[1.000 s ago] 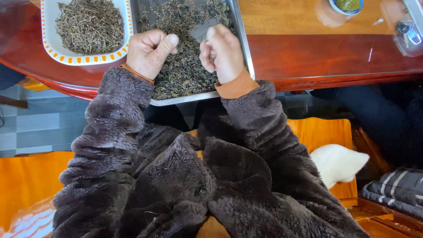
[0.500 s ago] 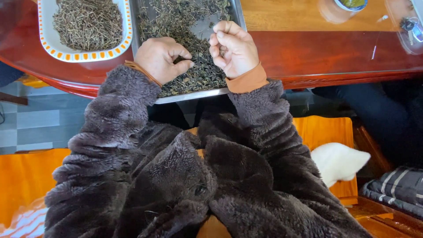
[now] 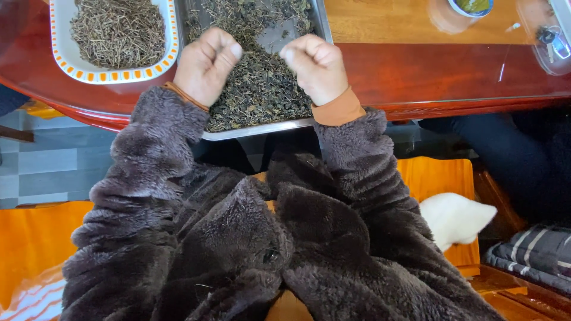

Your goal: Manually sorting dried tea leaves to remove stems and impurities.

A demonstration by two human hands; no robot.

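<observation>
Both my hands hover over a shallow metal tray (image 3: 262,129) that sits on the near edge of the table and is filled with dark dried leaves (image 3: 256,89). My left hand (image 3: 205,64) is curled into a fist above the tray's left side, thumb pressed to the forefinger. Above the right side, my right hand (image 3: 315,66) is curled the same way. A hand's width of leaves shows between the two fists. Whether anything is pinched inside either fist is hidden. Fuzzy dark brown sleeves with orange cuffs cover my arms.
A white oval dish with an orange-patterned rim (image 3: 77,68) holds dried stems (image 3: 119,30) left of the tray. The glossy red-brown table (image 3: 446,71) carries a cup (image 3: 470,7) and a clear container (image 3: 547,35) at far right. Below are an orange seat (image 3: 440,178) and a white object (image 3: 455,217).
Half a second ago my left hand lay lower on the leaves with fingers pointing right. Now it is lifted into a fist, and my right fist has turned knuckles-up beside it.
</observation>
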